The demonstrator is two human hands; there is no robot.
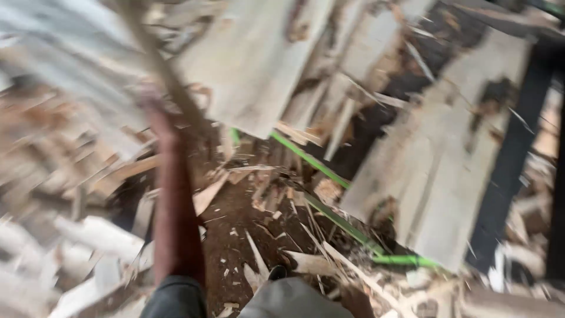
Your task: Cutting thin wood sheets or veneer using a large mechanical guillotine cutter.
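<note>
A pale sheet of wood veneer (76,65) fills the upper left, blurred by motion — its lower edge meets the raised hand. More veneer sheets (447,159) lie flat to the right of the hand and well apart from it, grey-white with dark knot holes, overlapping across the ground. A dark upright post (512,159) stands farther right, beyond those sheets. Below the hand, brown earth (235,229) shows between heaps of broken veneer scraps (94,235) and splinters. A thin green strap (329,176) runs diagonally under the flat sheets, lower right of the hand. The left hand (156,112) reaches up from a bare forearm with a dark sleeve at the bottom edge — it lies against the blurred sheet's edge, but whether its fingers close on it cannot be told. The other hand is out of sight.
</note>
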